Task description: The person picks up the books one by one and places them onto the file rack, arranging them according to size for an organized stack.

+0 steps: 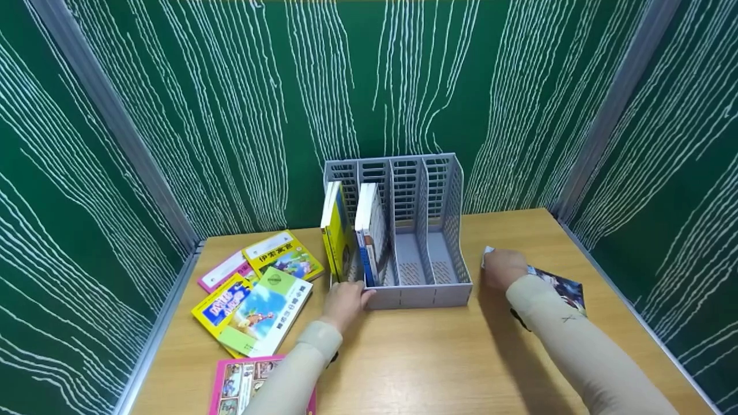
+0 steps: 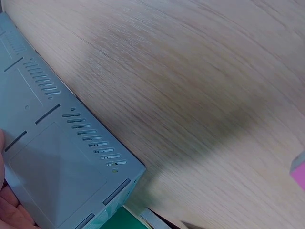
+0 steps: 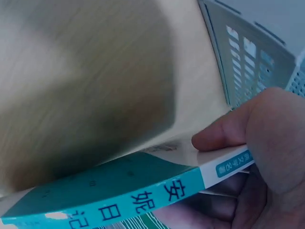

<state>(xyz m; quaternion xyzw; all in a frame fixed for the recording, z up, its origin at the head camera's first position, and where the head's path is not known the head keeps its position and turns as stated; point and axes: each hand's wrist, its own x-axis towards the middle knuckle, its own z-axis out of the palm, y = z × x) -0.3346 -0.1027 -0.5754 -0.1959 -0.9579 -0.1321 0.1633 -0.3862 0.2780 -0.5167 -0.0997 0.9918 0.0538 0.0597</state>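
Observation:
A grey magazine rack with side-by-side slots stands at the table's middle. My left hand holds its front left corner, with the thumb along the front edge. In the left wrist view, fingers lie at the rack's panel. To the right of the rack my right hand grips a book with a dark picture cover. Seen from the right wrist, this book has a teal and white spine, and the thumb presses near one end of it. A yellow book and a white-spined book stand in the two left slots.
Left of the rack lie overlapping books: a green-and-white one, a yellow one, another yellow one and a pink-edged one. A pink book lies nearer the front, partly under the left sleeve. Green walls enclose the table.

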